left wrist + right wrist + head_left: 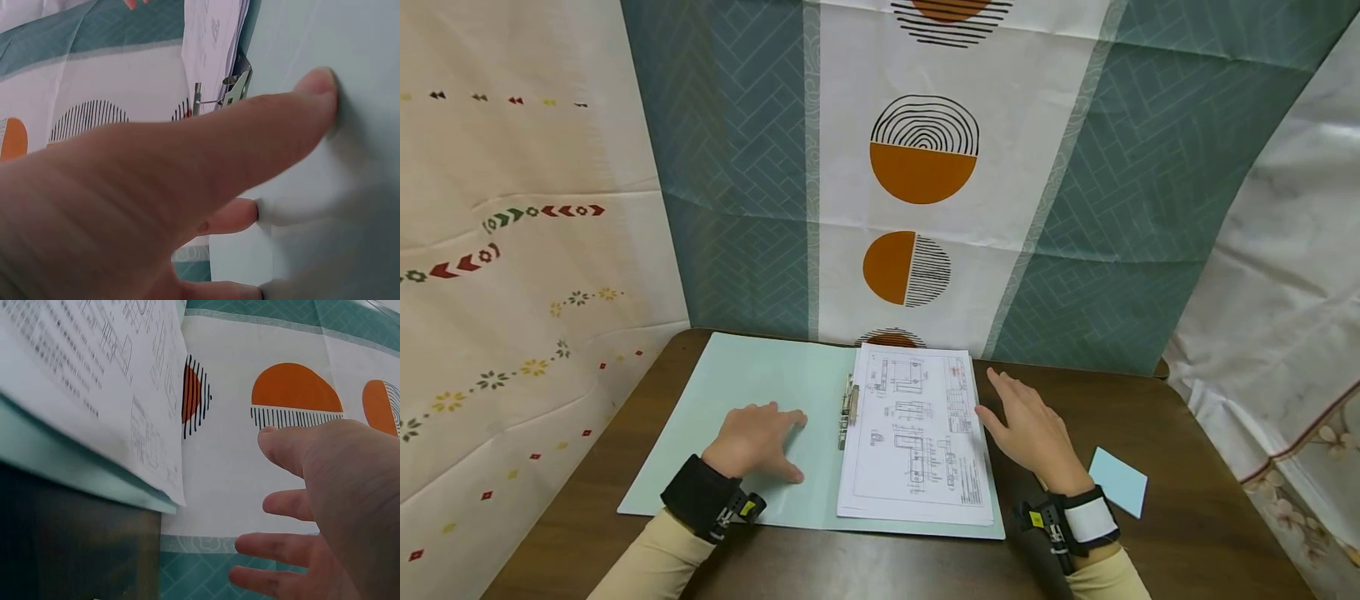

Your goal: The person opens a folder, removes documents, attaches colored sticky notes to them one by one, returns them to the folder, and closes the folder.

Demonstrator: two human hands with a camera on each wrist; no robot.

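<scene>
A pale green folder [760,367] lies spread out on the brown table, with a metal clip [847,412] along its fold. On its right half sits a stack of printed sheets [917,433], the top one bearing technical drawings. My left hand [752,442] rests on the bare left cover, fingers spread; in the left wrist view the thumb [269,128] touches the cover near the clip [236,87]. Beside the sheets' right edge is my right hand [1030,433], its fingers extended and holding nothing. The right wrist view shows those fingers apart from the sheets [100,381].
A small light blue paper square [1118,482] lies on the table [1195,500] to the right of my right wrist. Behind the table's far edge hangs a patterned curtain [752,167], with light cloths at both sides. Each wrist wears a strapped camera.
</scene>
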